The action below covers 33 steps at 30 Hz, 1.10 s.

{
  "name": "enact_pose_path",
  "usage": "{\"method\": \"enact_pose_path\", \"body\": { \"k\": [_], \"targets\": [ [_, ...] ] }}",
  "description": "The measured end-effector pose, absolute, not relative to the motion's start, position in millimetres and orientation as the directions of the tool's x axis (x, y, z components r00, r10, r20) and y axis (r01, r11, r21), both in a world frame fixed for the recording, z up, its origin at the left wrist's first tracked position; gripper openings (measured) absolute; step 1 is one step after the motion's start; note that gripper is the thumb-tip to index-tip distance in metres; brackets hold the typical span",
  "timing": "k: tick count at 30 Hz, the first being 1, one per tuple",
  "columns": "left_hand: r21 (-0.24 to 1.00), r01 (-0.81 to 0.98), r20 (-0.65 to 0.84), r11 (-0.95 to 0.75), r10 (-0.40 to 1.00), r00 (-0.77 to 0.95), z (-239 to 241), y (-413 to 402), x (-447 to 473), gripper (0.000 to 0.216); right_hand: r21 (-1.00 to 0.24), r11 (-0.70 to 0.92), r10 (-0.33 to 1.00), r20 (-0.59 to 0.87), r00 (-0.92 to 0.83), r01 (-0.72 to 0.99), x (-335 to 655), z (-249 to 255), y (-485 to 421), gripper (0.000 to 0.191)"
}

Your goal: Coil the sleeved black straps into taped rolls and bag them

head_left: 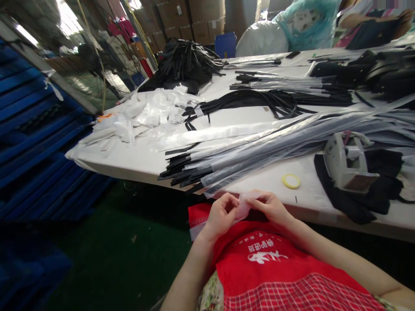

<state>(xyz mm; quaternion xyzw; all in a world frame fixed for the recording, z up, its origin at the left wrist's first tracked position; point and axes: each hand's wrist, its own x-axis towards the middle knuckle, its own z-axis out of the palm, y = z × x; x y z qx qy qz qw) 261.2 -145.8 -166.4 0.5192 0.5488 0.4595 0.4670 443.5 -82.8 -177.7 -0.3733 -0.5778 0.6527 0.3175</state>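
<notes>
At the table's front edge, just above a red apron (275, 276), my left hand (223, 211) pinches a piece of thin, translucent white plastic (242, 208). My right hand (267, 205) grips the same piece from the other side, thumb and fingers pressed together. It looks crumpled between them; whether it is a bag or a loose sheet, I cannot tell. Right beyond my hands lies a bundle of black straps (191, 168) in long clear plastic sleeves. A yellow ring (291, 181), perhaps a tape roll, lies right of it.
A grey tape dispenser (346, 162) stands on black cloth at right. White packets (155, 108) are heaped on the table's left part, with a pile of black straps (188, 60) behind. Blue slatted stacks (42, 129) rise at left. Another person (359, 19) handles dark material at far right.
</notes>
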Motion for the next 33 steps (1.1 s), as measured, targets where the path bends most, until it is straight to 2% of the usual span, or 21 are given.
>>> {"method": "enact_pose_path", "body": {
  "k": [1, 3, 6, 9, 14, 21, 24, 27, 33],
  "targets": [
    [0.988, 0.153, -0.005, 0.003, 1.0, 0.012, -166, -146, 260, 0.004, -0.988, -0.154, 0.85, -0.136, -0.508, 0.006, 443, -178, -83, 0.03],
    [0.971, 0.226, 0.055, -0.075, 0.994, 0.093, -165, -145, 258, 0.014, -0.987, -0.158, 0.854, -0.138, -0.501, 0.003, 443, -179, -83, 0.029],
    [0.922, 0.361, 0.085, -0.138, 0.984, 0.158, -159, -143, 257, 0.023, -0.995, -0.088, 0.856, -0.1, -0.507, 0.047, 443, -179, -82, 0.029],
    [0.898, 0.416, 0.085, -0.147, 0.983, 0.165, -151, -142, 257, 0.03, -0.991, -0.003, 0.856, -0.073, -0.511, 0.136, 443, -183, -82, 0.033],
    [0.87, 0.481, 0.078, -0.105, 0.994, 0.076, -144, -142, 262, 0.023, -0.953, 0.127, 0.869, -0.027, -0.494, 0.276, 445, -192, -82, 0.034],
    [0.907, 0.415, 0.081, -0.067, 0.997, -0.017, -157, -138, 267, 0.025, -0.866, 0.356, 0.863, 0.161, -0.48, 0.35, 444, -185, -84, 0.019],
    [0.916, 0.395, 0.089, -0.073, 0.996, -0.021, -157, -137, 265, 0.018, -0.865, 0.368, 0.845, 0.158, -0.51, 0.342, 442, -186, -84, 0.017],
    [0.927, 0.372, 0.06, -0.046, 0.998, -0.024, -155, -135, 265, 0.021, -0.88, 0.352, 0.835, 0.141, -0.532, 0.319, 440, -186, -84, 0.015],
    [0.956, 0.292, 0.01, 0.034, 0.989, -0.151, -158, -131, 264, 0.023, -0.915, 0.271, 0.794, 0.036, -0.607, 0.299, 440, -184, -84, 0.017]
  ]
}}
